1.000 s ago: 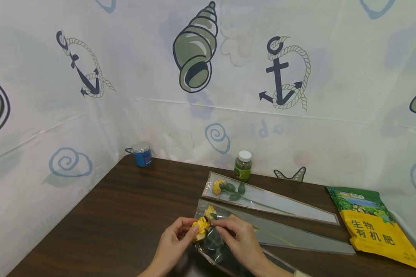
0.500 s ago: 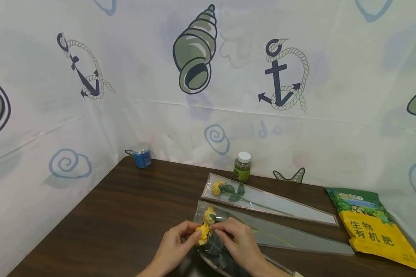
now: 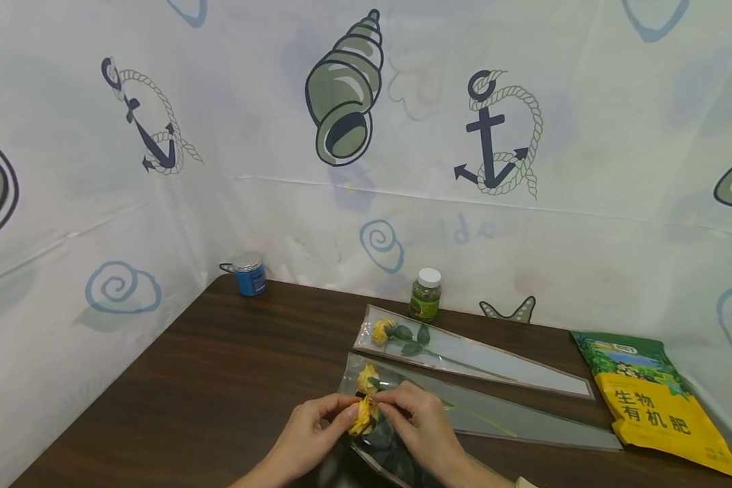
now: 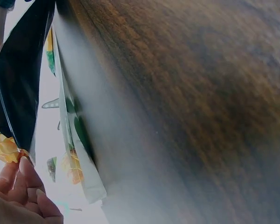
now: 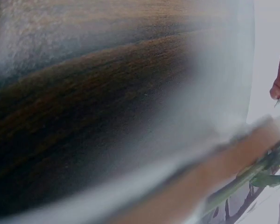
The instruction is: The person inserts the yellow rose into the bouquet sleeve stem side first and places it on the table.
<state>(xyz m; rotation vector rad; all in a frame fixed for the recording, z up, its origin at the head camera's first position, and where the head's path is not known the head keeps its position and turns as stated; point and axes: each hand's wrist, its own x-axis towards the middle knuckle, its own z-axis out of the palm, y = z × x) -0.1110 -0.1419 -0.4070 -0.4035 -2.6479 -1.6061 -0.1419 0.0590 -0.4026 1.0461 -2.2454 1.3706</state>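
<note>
A yellow rose (image 3: 363, 415) sits at the wide mouth of a clear and dark flower sleeve (image 3: 385, 449) held above the table's front. My left hand (image 3: 310, 434) pinches the sleeve's edge by the bloom with thumb and fingertips. In the left wrist view the same rose (image 4: 4, 147) shows behind clear film, just beyond the fingertips of that hand (image 4: 25, 193). On the bloom's other side my right hand (image 3: 423, 423) pinches the sleeve's mouth, thumb against forefinger. A green stem (image 5: 238, 186) shows blurred in the right wrist view. My right hand hides part of the sleeve.
Two sleeved yellow roses lie behind my hands: one in a white-backed sleeve (image 3: 500, 359), the other in a grey sleeve (image 3: 543, 417). Behind stand a white-capped jar (image 3: 425, 296) and a blue tin (image 3: 251, 274). A yellow-green fertilizer bag (image 3: 659, 407) lies right on the brown table (image 3: 219, 379).
The held rose has shifted slightly right and turned between my hands, beneath the grey-sleeved bloom. Both hands keep their pinch and have barely moved.
</note>
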